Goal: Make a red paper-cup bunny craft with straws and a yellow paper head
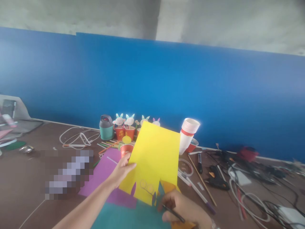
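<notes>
My left hand (122,170) grips the left edge of a yellow paper sheet (157,152), thumb on its face. The sheet is held up at a tilt, with rounded outlines drawn near its lower edge and pieces cut out there. My right hand (178,205) is closed around a slim black pen (175,213), just below the sheet's lower right corner. Orange paper (169,187) shows behind that hand. Beneath lie a teal sheet (116,216) and a purple sheet (105,171).
Behind the sheet stand red cups (130,132) with rabbit figures and a teal-and-grey container (106,127). Stacked white paper cups (188,133) lean at right. A black glue gun (216,178), a wooden stick (202,179), markers (200,194) and tangled cables (247,197) lie further right.
</notes>
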Action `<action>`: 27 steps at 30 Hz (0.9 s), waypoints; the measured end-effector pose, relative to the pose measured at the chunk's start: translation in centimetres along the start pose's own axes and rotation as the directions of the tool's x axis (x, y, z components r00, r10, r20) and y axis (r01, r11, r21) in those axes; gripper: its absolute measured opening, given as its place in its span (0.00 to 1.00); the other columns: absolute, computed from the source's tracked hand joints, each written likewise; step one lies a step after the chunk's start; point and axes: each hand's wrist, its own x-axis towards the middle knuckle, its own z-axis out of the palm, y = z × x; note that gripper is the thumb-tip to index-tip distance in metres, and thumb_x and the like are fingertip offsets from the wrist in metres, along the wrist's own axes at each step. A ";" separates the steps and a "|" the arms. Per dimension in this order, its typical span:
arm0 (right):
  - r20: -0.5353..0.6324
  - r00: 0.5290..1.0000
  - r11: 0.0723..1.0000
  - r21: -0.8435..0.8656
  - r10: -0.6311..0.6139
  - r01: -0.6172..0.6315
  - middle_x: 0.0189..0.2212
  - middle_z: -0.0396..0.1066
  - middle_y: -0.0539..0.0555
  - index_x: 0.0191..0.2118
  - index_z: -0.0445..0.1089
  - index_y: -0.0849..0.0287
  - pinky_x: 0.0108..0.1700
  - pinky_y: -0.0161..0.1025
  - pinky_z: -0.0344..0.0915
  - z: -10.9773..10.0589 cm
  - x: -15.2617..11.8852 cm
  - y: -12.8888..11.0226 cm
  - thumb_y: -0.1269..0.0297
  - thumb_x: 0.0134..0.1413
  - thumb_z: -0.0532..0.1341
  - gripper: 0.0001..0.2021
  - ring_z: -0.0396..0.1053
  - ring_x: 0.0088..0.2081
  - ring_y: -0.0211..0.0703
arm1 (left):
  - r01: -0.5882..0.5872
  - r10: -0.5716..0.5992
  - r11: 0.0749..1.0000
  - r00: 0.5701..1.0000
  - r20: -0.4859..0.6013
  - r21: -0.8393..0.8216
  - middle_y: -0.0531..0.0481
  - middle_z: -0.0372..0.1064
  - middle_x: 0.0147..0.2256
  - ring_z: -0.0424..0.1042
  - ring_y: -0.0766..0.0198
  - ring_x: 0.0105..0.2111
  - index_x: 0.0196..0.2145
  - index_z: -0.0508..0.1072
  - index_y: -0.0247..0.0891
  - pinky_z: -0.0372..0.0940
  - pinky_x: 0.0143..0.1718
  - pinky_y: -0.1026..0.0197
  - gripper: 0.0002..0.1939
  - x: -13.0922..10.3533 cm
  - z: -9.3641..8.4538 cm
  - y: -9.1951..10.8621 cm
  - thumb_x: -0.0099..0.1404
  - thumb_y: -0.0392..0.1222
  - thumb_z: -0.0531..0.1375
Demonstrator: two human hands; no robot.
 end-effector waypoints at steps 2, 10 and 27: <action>0.003 1.000 1.000 -0.013 0.004 -0.004 0.15 0.61 0.42 0.33 0.78 0.61 0.19 0.28 0.47 0.0 -0.1 -0.1 0.66 0.35 0.70 0.13 0.53 0.17 0.29 | 0.001 -0.001 1.000 1.000 0.011 0.003 0.43 0.72 0.51 0.71 0.45 0.50 0.49 0.70 0.39 0.67 0.47 0.51 0.24 0.0 0.0 0.0 0.53 0.41 0.66; 0.010 0.999 0.998 -0.047 0.032 -0.031 0.17 0.63 0.43 0.33 0.78 0.61 0.20 0.28 0.48 0.0 -0.4 -0.6 0.67 0.34 0.70 0.14 0.54 0.18 0.29 | 0.025 -0.025 1.000 0.998 0.064 -0.001 0.43 0.73 0.49 0.74 0.47 0.46 0.48 0.71 0.39 0.67 0.46 0.51 0.22 -0.2 0.3 0.1 0.55 0.40 0.65; -0.050 0.999 0.997 -0.076 -0.013 0.009 0.13 0.58 0.41 0.28 0.78 0.60 0.18 0.28 0.45 0.3 -0.2 -0.4 0.68 0.34 0.69 0.08 0.51 0.16 0.28 | -0.017 0.018 1.000 1.000 0.007 -0.017 0.43 0.72 0.51 0.69 0.46 0.52 0.49 0.70 0.39 0.65 0.50 0.50 0.24 0.1 0.1 -0.2 0.53 0.40 0.66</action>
